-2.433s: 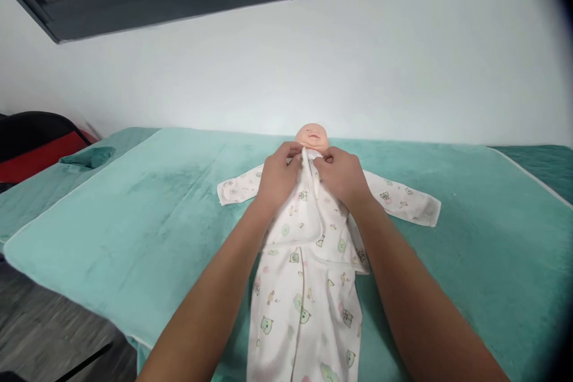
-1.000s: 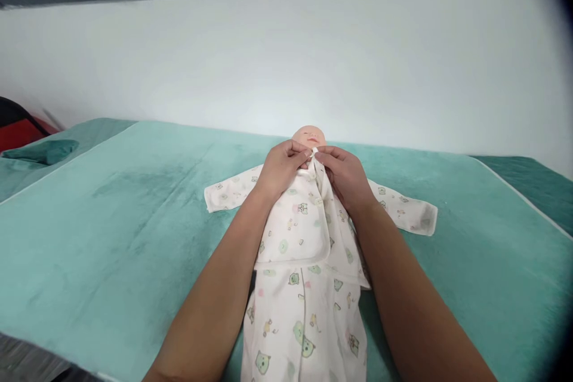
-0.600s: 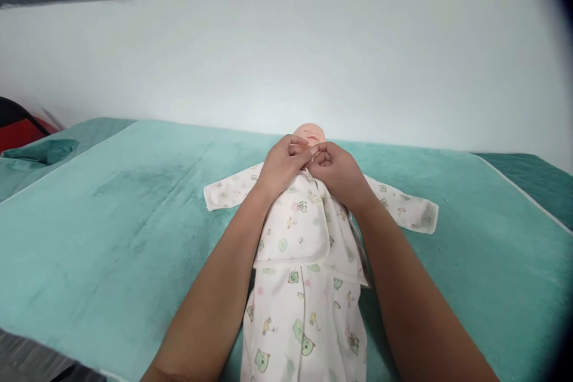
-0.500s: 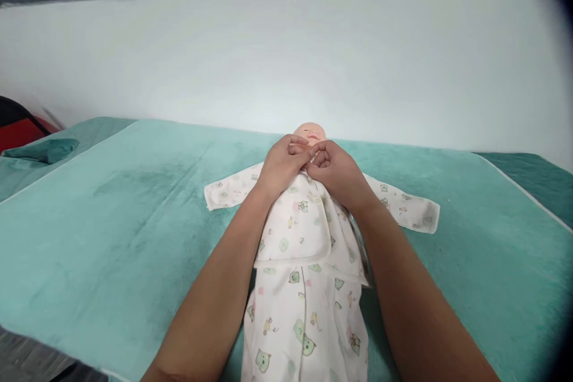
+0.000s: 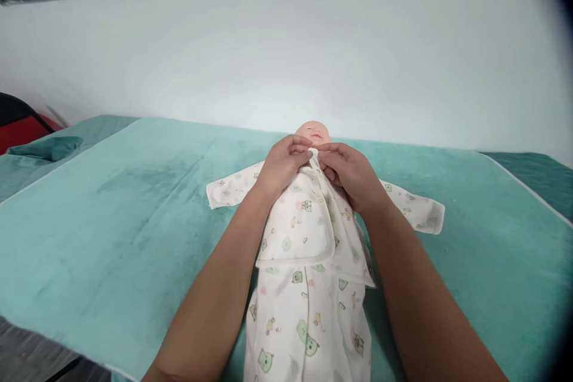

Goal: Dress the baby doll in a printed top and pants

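Note:
A baby doll (image 5: 314, 131) lies on its back, dressed in a white printed shirt (image 5: 298, 224) and matching trousers (image 5: 308, 328). At the doll's neck, my left hand (image 5: 289, 161) pinches the shirt's collar edge, thumb and fingers together. Close beside it, my right hand (image 5: 349, 173) grips the same neckline from the other side, its fingers curled. Between the two hands a strip of the shirt's front edge is drawn up below the doll's chin. The shirt's overlapping flap lies across the doll's body. Any fastener at the collar is too small or hidden to make out.
A teal cover (image 5: 134, 203) spreads under the doll. Behind it rises a white wall (image 5: 286, 59) with a dark band on top. At the far left is a red and black object (image 5: 22, 128) near a bunched piece of teal cloth (image 5: 47, 148).
My right hand has shifted slightly right, away from the left hand, and a strip of collar now shows between them. My left hand has barely moved.

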`<state>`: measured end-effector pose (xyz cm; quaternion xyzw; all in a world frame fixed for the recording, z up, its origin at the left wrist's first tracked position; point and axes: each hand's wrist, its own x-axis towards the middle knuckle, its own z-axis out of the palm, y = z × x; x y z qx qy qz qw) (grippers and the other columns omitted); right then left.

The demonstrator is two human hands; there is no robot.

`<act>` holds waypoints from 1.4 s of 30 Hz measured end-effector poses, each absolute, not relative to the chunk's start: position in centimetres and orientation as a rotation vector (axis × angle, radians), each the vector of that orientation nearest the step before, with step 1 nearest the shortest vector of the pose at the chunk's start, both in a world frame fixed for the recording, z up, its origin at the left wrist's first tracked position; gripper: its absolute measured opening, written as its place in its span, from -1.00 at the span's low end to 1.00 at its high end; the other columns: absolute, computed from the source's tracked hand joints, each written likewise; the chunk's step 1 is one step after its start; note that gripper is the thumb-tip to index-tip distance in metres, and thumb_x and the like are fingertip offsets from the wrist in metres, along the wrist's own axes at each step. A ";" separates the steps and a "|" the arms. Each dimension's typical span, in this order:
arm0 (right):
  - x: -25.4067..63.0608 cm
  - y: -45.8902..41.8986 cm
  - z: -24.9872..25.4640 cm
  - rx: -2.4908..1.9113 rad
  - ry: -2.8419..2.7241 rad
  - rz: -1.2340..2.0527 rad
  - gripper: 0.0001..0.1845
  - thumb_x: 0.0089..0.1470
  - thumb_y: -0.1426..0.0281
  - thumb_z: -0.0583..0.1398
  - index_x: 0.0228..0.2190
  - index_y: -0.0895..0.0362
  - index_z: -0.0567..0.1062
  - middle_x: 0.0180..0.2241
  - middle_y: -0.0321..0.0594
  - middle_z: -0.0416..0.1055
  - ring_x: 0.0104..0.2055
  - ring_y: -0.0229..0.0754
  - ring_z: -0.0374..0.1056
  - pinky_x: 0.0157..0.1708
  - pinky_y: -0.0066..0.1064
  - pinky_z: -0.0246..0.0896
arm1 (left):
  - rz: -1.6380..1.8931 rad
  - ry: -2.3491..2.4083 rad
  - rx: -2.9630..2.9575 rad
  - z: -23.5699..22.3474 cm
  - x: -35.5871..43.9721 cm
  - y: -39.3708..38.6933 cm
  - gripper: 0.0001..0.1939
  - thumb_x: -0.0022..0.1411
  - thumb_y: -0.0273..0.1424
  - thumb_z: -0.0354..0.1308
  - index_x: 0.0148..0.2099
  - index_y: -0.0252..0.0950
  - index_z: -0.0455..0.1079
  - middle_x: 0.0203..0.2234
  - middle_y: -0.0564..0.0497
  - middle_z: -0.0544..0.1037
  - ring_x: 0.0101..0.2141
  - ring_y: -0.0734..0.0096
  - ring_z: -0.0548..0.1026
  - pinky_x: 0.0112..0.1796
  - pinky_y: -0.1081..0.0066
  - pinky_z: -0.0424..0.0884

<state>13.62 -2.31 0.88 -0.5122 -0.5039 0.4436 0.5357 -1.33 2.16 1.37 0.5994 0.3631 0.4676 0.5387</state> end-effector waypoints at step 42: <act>13.0 -7.1 3.0 -1.701 -1.674 0.547 -0.70 0.04 0.10 0.25 -0.40 0.01 0.31 -0.45 -0.33 0.34 -0.49 -0.22 0.16 -0.51 -0.37 -0.04 | 1.201 1.038 1.815 1.6 -2.3 -0.9 -0.82 0.27 -0.38 0.09 -0.15 -0.20 0.51 -0.29 0.05 0.58 -0.29 0.41 0.48 -0.18 0.40 0.37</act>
